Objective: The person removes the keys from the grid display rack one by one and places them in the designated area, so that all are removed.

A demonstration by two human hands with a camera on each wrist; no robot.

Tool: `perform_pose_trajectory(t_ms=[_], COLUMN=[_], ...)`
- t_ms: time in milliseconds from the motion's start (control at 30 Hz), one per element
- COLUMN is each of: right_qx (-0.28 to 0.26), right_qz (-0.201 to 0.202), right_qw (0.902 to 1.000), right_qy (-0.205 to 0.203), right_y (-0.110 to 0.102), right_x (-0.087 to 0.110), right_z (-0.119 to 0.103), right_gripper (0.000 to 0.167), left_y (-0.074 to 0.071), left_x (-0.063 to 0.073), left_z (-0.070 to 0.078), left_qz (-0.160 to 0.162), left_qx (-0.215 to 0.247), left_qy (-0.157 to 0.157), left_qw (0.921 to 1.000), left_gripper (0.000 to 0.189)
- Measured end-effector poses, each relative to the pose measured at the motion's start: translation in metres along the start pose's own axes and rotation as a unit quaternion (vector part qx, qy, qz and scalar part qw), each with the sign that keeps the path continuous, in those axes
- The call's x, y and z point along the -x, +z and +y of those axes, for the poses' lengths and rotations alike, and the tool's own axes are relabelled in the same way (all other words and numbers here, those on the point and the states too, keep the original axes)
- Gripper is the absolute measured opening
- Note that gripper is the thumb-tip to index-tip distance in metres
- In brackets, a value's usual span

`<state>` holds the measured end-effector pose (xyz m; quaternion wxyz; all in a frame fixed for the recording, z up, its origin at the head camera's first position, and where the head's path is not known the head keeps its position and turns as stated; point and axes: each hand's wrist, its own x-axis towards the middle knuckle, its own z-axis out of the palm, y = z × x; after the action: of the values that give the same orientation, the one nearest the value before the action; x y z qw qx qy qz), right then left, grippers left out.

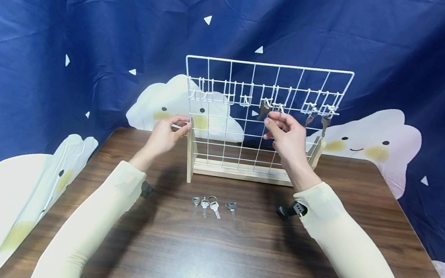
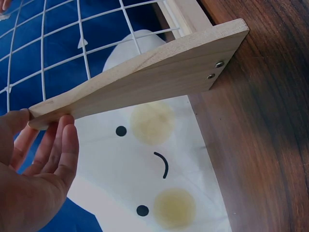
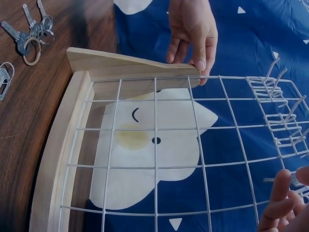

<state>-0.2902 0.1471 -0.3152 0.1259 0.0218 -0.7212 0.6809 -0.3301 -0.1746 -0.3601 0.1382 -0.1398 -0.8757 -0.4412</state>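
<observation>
My left hand [image 1: 169, 136] pinches the top of the wooden side support [image 2: 135, 77] of a white wire grid rack [image 1: 233, 133], thumb on one face and fingers on the other. My right hand [image 1: 290, 141] is raised before the grid, its thumb and fingertips right beside a key [image 1: 264, 109] hanging from a hook; the right wrist view shows a gap between these fingertips. Whether they touch the key is hard to see. Another key or ring hangs just above that hand, partly hidden. Farther right, keys [image 1: 325, 124] hang from more hooks.
Several loose keys [image 1: 214, 206] lie on the brown wooden table [image 1: 198, 249] in front of the rack, one with a ring. White hooks [image 1: 246, 100] line the grid's upper part. A wooden base bar [image 1: 239, 173] joins the supports. Behind hangs a blue cloth [image 1: 114, 24] with clouds.
</observation>
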Motion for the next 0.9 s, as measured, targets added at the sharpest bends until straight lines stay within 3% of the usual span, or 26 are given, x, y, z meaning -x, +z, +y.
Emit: perform_pose_trajectory(t_ms=[267, 600, 900], right_qx=[-0.007, -0.032, -0.014], right_qz=[0.011, 0.043, 0.053], right_qw=[0.9999, 0.9975, 0.9972], right_qy=[-0.008, -0.047, -0.052], right_y=[0.007, 0.015, 0.019], right_x=[-0.004, -0.009, -0.012], right_z=[0.000, 0.001, -0.001], right_gripper=[0.026, 0.011, 0.020], left_y=[0.001, 0.001, 0.000], left_x=[-0.001, 0.000, 0.000], left_z=[-0.002, -0.001, 0.000], left_qz=[0.001, 0.002, 0.002], left_qx=[-0.002, 0.000, -0.008], left_qy=[0.002, 0.003, -0.004], left_qw=[1.0000, 1.0000, 1.0000], left_gripper=[0.030, 0.031, 0.032])
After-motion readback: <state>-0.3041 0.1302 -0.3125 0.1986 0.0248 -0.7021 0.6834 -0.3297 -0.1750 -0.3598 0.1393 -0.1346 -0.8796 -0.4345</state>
